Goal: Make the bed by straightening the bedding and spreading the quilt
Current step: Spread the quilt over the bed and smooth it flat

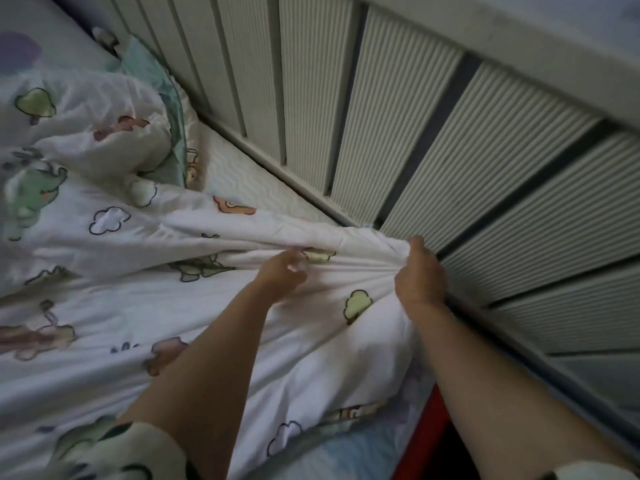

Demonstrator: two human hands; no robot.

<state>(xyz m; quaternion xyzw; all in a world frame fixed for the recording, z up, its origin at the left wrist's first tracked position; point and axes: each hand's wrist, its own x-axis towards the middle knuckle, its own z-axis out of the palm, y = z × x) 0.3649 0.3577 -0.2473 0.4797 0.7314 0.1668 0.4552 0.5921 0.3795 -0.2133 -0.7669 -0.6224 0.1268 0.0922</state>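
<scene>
1. A white cotton quilt printed with pastel clouds and dinosaurs [145, 306] is spread, rumpled, across most of the bed, its far edge bunched near the rail.
2. A pale ribbed slatted guard rail [398, 109] is seen along the bed's right side.
3. A strip of white textured mattress [242, 174] is exposed between quilt and rail.
4. The quilt's corner is gripped in the right hand [420, 275], fingers closed on gathered fabric beside the rail.
5. A fold is pinched by the left hand [282, 273], fingers curled together.
</scene>
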